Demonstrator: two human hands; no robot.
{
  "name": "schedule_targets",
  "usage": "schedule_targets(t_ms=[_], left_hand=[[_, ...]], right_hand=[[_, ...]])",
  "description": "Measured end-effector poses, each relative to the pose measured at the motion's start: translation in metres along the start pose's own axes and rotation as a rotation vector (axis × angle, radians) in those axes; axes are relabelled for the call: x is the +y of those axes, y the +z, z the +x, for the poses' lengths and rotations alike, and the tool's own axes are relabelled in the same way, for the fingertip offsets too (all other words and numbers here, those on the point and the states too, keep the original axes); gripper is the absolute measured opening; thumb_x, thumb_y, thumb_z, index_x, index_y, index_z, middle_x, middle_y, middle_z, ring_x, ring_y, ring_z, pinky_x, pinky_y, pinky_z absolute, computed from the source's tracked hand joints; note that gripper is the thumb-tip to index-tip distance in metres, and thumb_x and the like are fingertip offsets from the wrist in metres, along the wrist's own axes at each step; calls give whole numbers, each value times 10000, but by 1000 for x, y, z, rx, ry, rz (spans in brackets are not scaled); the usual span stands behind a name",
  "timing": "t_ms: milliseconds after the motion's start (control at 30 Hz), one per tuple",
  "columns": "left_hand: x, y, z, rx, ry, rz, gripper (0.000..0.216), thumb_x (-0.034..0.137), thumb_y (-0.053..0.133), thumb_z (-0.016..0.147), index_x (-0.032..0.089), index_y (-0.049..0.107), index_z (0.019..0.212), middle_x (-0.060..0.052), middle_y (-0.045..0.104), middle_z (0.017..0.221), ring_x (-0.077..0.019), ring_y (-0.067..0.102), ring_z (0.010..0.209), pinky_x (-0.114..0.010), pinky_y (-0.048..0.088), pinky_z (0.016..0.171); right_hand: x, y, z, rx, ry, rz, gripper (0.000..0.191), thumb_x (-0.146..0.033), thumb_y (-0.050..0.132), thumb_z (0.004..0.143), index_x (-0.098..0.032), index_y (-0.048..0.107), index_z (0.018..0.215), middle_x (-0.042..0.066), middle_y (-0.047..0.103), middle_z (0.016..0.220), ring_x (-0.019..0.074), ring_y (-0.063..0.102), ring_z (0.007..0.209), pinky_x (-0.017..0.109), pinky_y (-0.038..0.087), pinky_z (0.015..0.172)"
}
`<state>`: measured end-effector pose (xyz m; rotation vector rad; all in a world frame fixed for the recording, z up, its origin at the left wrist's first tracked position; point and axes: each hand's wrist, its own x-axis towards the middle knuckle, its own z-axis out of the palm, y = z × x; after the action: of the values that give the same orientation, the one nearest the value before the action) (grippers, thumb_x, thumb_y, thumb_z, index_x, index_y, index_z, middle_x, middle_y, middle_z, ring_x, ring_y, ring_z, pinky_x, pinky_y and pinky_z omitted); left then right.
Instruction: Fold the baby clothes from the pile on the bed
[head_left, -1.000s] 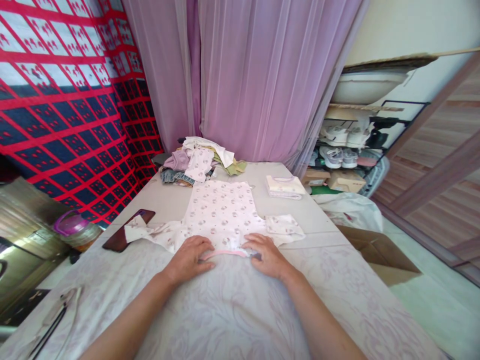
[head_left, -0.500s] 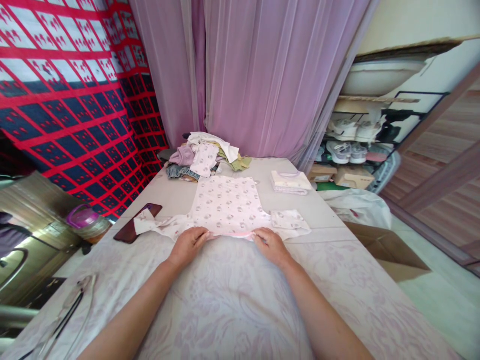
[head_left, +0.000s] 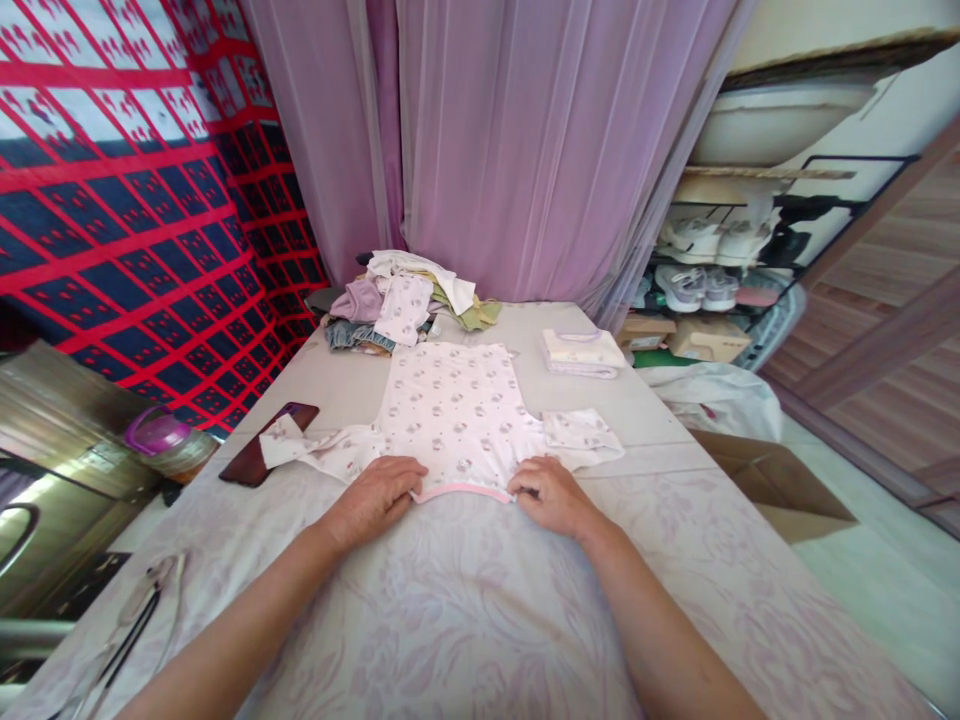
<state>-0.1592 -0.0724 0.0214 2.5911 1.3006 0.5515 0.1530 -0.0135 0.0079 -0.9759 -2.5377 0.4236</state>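
Observation:
A small white long-sleeved shirt [head_left: 455, 405] with a printed pattern lies spread on the covered table, its pink-edged neckline toward me and its sleeves out to both sides. My left hand [head_left: 377, 500] is closed on the shirt beside the left end of the neckline. At the neckline's right end, the fingers of my right hand [head_left: 553, 497] pinch the fabric. The pink neckband [head_left: 462, 489] curves between both hands. Under the tip of the left sleeve lies part of a dark red phone [head_left: 246, 467].
A heap of mixed clothes [head_left: 420, 280] sits at the far left of the table [head_left: 450, 620]. Folded clothes [head_left: 582, 356] lie at the far right. Cables [head_left: 135, 630] rest near the left edge. A cardboard box [head_left: 765, 480] and shoes on a rack [head_left: 697, 287] are off to the right.
Both hands have drawn the neckline slightly toward me. Its pink band now shows as a fuller curve between them. The view has tilted a little downward.

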Motion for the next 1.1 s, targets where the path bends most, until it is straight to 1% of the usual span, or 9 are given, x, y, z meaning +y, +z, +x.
schedule_targets(t_ms=[167,233,300,433,500,567,667,900,1100], left_hand=[[6,1,0,17,-54,-63,221,63,455,712,208,583,817,-56,641,1153,-208,549,1128,-375,425,971],[7,-2,0,0,-60,-101,191,97,469,728,208,596,817,-56,647,1142,-210,554,1124,-376,428,970],[5,-6,2,-4,-68,-136,149,161,477,786,208,613,823,-56,657,1122,-206,573,1100,-368,443,955],[-12,-8,5,100,-154,-97,228,302,442,889,209,643,938,-74,667,1119,-212,601,1067,-380,460,943],[-25,-6,6,128,-195,-44,253,343,445,897,212,645,981,-80,663,1139,-225,592,1092,-404,447,967],[-37,-2,6,115,-209,3,234,342,464,881,214,639,967,-83,653,1166,-236,576,1121,-420,433,986],[-52,2,4,99,-215,46,196,310,472,845,214,612,942,-86,625,1218,-240,545,1162,-428,419,1005],[-63,-3,0,57,-234,64,263,324,442,827,199,563,1025,-108,565,1297,-250,491,1224,-447,364,1059],[-65,-9,3,5,-200,111,282,311,429,823,180,551,1041,-129,547,1311,-253,478,1237,-431,376,1050]], right_hand=[[-3,-3,0,-26,18,-24,282,-53,473,656,-226,689,707,-2,669,722,160,592,750,293,356,710],[-3,-3,-1,-30,13,-13,274,-54,476,661,-228,685,699,-6,667,711,158,592,743,291,360,714],[-3,-4,-2,-9,7,6,254,-70,486,690,-232,682,694,-8,665,705,154,591,737,286,368,721],[-3,-3,-2,136,57,46,204,-174,495,813,-226,685,760,15,671,762,153,596,773,269,397,737],[-3,-2,-1,149,121,30,196,-202,493,835,-221,681,784,22,669,786,152,596,779,255,401,717],[-4,-3,0,85,176,-15,184,-187,505,819,-224,675,759,13,656,752,148,587,746,244,389,678],[-4,-4,0,4,202,-49,177,-157,519,787,-225,664,711,0,633,696,141,569,709,236,374,655],[6,-7,-5,59,187,136,175,-138,515,761,-207,672,728,7,659,723,131,577,689,231,408,659],[19,-11,-11,116,277,278,177,-198,503,779,-193,661,700,11,652,711,133,591,666,233,435,631]])
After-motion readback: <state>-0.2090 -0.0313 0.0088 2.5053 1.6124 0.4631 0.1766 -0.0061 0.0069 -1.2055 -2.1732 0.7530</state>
